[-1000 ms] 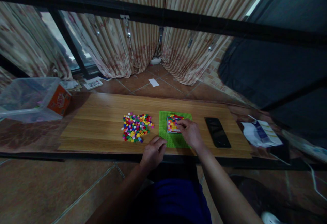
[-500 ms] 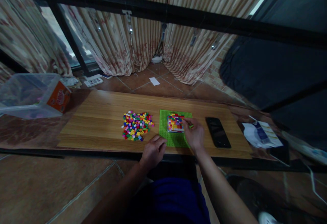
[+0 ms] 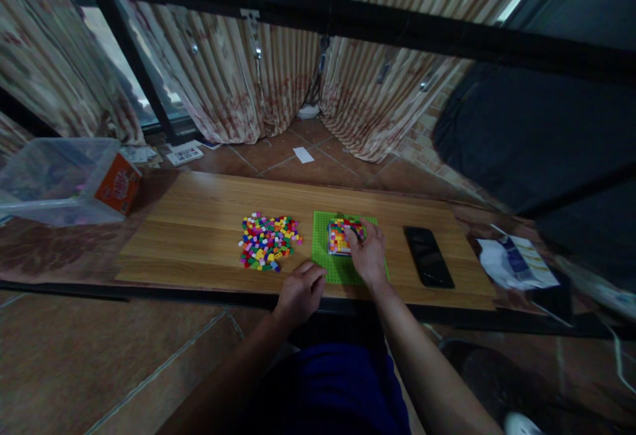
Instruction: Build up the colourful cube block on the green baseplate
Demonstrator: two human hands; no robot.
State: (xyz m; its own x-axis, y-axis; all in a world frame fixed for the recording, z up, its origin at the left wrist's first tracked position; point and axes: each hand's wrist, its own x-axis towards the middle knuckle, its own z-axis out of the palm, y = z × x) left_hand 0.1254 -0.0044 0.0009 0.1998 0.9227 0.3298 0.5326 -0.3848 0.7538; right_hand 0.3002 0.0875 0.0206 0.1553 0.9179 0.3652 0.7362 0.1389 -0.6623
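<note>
A green baseplate (image 3: 322,249) lies on the wooden board (image 3: 199,223), with a square block of many-coloured small bricks (image 3: 338,236) built on it. My right hand (image 3: 368,255) rests on the block's right edge, fingertips pressed on the bricks; I cannot make out a loose piece in them. My left hand (image 3: 299,292) lies at the baseplate's near left corner, its fingers curled on the plate's edge. A loose heap of small coloured bricks (image 3: 268,241) lies on the board to the left of the plate.
A black phone (image 3: 428,256) lies right of the baseplate. A clear plastic tub (image 3: 54,180) with an orange box (image 3: 118,185) stands at the far left. Papers (image 3: 517,263) lie at the right end. Curtains and a black bar rise behind.
My right hand drew back to the block's right side, then came forward onto its right edge again. My left hand stayed at the plate's corner. The camera tilted slightly.
</note>
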